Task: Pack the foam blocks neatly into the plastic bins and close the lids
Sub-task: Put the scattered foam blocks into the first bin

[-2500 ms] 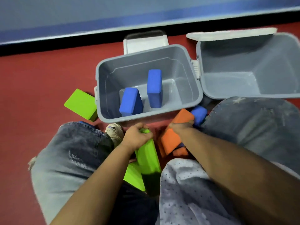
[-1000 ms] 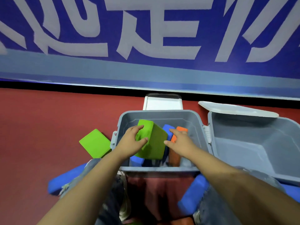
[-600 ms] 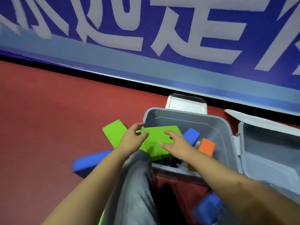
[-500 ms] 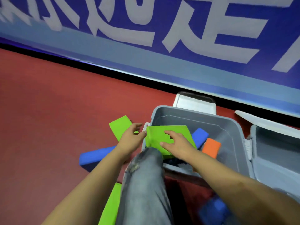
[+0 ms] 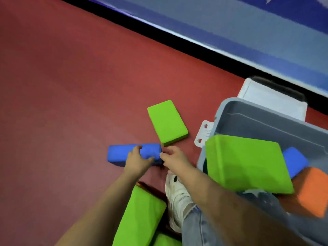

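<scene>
A blue foam block (image 5: 120, 153) lies on the red floor left of the grey plastic bin (image 5: 266, 108). My left hand (image 5: 137, 161) grips the block's middle, fingers over its top. My right hand (image 5: 174, 159) holds the block's right end with curled fingers. Across the bin's near left corner lies a large green block (image 5: 246, 162), tilted. Beside it in the bin are a blue block (image 5: 294, 160) and an orange block (image 5: 312, 190). The bin's white lid (image 5: 271, 101) hangs open behind it.
A green block (image 5: 166, 121) lies flat on the floor just beyond the blue one. Another green block (image 5: 140, 217) lies by my white shoe (image 5: 177, 197) and my jeans leg. A blue banner wall (image 5: 230, 23) borders the floor at the back.
Both hands let go of the green block, now resting across the bin's corner, and moved left to the floor, where they took hold of the blue block. The view swung down and left.
</scene>
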{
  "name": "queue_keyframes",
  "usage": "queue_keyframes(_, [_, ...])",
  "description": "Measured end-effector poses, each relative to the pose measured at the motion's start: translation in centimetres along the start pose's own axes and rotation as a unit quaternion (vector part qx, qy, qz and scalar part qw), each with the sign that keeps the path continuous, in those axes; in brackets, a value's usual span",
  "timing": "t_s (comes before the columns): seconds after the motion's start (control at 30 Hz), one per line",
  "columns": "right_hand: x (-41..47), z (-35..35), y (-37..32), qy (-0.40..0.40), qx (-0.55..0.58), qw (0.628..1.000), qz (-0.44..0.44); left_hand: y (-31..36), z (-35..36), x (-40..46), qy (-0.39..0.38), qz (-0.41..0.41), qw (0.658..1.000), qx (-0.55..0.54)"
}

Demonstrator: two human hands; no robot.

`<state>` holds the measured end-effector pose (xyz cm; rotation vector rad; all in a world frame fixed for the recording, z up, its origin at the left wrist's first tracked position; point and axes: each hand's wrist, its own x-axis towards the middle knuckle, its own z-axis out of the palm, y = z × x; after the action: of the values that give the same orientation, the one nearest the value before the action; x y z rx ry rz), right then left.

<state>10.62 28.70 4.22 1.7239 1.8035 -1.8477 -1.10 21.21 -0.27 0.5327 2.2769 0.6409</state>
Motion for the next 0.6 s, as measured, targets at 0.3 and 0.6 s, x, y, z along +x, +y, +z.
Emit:
queue_keyframes(0.3, [8.2,2.9,5.6,0.039,0.045,0.989,0.132,-5.2,3.1,8.3,-0.021,0.160,0.886,0.435])
queue_keyframes(0.6, [9.2,0.4,4.4,0.042,0.022,0.996,0.072,-3.7,-2.1,9.1,-0.045,0.157,0.982,0.092])
